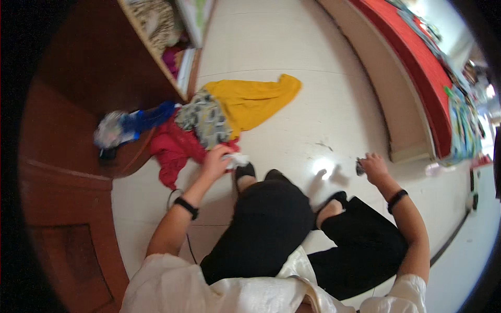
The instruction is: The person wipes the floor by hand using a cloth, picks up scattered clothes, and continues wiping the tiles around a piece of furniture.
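My left hand (214, 164) is closed on a small crumpled white thing (238, 159), blurred, perhaps cloth or paper. Just beyond that hand lies a heap of clothes on the floor: a red garment (175, 148), a grey patterned cloth (206, 117) and a yellow garment (255, 99) spread out to the right. Out to the right, my right hand (374, 168) is held above the floor, its fingers closed round a small dark object (359, 167) whose kind I cannot make out. A black band circles each wrist.
Brown wooden furniture (68, 193) stands at the left, with a dark blue cloth and a clear plastic bag (110, 129) on its low ledge. An open cabinet (156, 31) holds folded textiles. A bed with a red cover (417, 78) runs along the right. A thin cable (190, 248) trails near my left arm.
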